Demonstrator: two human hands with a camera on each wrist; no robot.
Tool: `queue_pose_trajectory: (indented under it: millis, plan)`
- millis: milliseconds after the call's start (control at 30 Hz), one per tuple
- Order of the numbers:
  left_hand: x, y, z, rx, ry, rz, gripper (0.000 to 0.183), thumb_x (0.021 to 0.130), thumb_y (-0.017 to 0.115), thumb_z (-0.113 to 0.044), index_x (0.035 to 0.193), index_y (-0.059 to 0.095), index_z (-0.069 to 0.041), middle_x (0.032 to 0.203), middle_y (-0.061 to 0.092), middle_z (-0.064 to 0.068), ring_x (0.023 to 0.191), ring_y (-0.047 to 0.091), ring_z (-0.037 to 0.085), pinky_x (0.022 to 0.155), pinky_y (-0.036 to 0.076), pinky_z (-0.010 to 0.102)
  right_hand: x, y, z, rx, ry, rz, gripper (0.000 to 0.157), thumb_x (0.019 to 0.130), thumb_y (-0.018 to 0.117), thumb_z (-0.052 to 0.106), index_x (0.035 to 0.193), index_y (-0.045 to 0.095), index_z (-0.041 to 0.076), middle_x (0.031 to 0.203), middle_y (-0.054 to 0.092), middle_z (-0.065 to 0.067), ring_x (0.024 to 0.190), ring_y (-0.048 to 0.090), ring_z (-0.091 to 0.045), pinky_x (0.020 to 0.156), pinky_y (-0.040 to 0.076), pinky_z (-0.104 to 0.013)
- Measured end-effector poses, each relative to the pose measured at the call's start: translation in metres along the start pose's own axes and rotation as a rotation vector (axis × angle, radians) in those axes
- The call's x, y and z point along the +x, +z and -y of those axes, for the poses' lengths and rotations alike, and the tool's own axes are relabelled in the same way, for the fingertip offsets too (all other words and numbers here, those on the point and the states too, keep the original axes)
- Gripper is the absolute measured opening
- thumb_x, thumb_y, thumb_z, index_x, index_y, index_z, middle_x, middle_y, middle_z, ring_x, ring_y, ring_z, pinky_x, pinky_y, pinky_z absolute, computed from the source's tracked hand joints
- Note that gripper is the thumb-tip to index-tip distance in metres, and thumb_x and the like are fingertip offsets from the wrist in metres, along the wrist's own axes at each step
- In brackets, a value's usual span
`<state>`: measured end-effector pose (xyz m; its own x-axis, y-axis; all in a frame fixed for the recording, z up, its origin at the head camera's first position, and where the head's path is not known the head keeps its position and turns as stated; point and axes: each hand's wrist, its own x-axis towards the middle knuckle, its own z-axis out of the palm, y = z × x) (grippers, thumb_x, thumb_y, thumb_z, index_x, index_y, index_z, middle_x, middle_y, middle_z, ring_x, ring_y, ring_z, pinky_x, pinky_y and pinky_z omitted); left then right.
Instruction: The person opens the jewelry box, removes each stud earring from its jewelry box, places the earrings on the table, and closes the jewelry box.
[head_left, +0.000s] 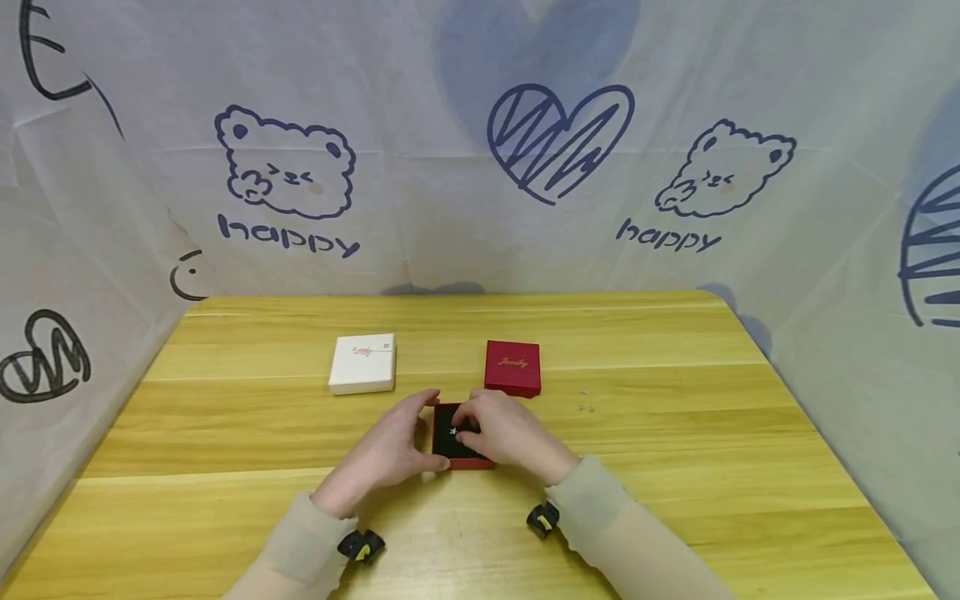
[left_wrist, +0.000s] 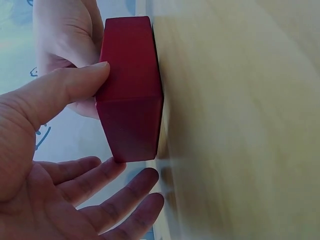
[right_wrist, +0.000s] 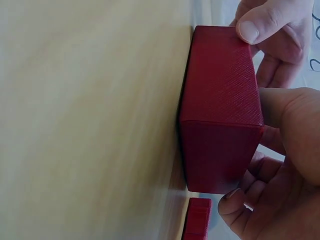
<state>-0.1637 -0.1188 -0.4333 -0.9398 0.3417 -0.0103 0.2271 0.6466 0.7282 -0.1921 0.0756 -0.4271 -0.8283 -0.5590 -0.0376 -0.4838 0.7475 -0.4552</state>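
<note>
An open red jewelry box point(head_left: 471, 464) with a black insert point(head_left: 444, 446) stands on the table between both hands. On the insert shows a small silver star-shaped piece of jewelry point(head_left: 453, 432). My left hand point(head_left: 390, 446) holds the box at its left side, thumb on the near wall and a forefinger by the far corner; its other fingers spread beside the box in the left wrist view. My right hand point(head_left: 506, 427) reaches over the right wall, thumb and forefinger pinching at the star piece. In the right wrist view the box wall point(right_wrist: 220, 80) hides those fingertips.
Behind the box lies a red lid point(head_left: 513, 365) with gold lettering. A white box point(head_left: 363, 364) with a pink print sits at the back left. Several tiny pale pieces point(head_left: 585, 407) lie to the right. A printed white cloth point(head_left: 420, 208) hangs behind the wooden table point(head_left: 712, 467).
</note>
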Motion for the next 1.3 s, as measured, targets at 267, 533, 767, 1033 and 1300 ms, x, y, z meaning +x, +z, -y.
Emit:
queue_pose_trajectory:
  millis: [267,533,767,1033,1300]
  plan:
    - [0.0003,-0.0009,-0.0014,0.011,0.014,0.008,0.091,0.070,0.090,-0.014,0.145,0.041,0.002,0.139,0.050,0.017,0.110,0.058,0.033,0.096,0.047,0.048,0.0027,0.0020,-0.0013,-0.016,0.000,-0.002,0.018,0.089,0.074,0.022,0.105,0.076,0.013,0.091,0.059,0.003,0.074,0.051,-0.011,0.064,0.046,-0.023]
    - [0.0003,-0.0025,-0.0028,0.026,-0.009,0.026,0.089,0.070,0.090,-0.015,0.144,0.043,0.001,0.141,0.049,0.016,0.111,0.057,0.032,0.096,0.047,0.048,0.0041,0.0030,-0.0008,-0.030,0.009,-0.015,0.015,0.089,0.074,0.023,0.101,0.076,0.014,0.089,0.059,0.004,0.075,0.051,-0.011,0.066,0.046,-0.023]
    - [0.0014,-0.0021,-0.0027,0.049,-0.013,0.031,0.087,0.070,0.090,-0.015,0.143,0.044,0.001,0.140,0.049,0.016,0.111,0.057,0.032,0.096,0.047,0.047,0.0049,0.0044,0.0006,-0.071,0.013,-0.023,0.010,0.089,0.073,0.024,0.095,0.076,0.017,0.087,0.059,0.005,0.075,0.052,-0.010,0.065,0.046,-0.023]
    - [0.0020,-0.0014,-0.0022,0.055,-0.010,0.027,0.087,0.070,0.090,-0.016,0.143,0.044,0.001,0.140,0.050,0.016,0.111,0.057,0.031,0.096,0.047,0.047,0.0065,0.0055,0.0025,-0.100,0.020,-0.032,0.010,0.089,0.074,0.026,0.092,0.076,0.017,0.086,0.059,0.005,0.076,0.053,-0.011,0.065,0.047,-0.025]
    - [0.0023,-0.0020,-0.0033,0.045,-0.021,0.033,0.089,0.071,0.089,-0.016,0.144,0.043,0.001,0.141,0.049,0.016,0.112,0.057,0.032,0.097,0.046,0.047,0.0077,0.0047,0.0036,-0.109,0.003,-0.045,0.007,0.089,0.074,0.024,0.088,0.075,0.017,0.085,0.062,0.004,0.072,0.054,-0.010,0.064,0.047,-0.025]
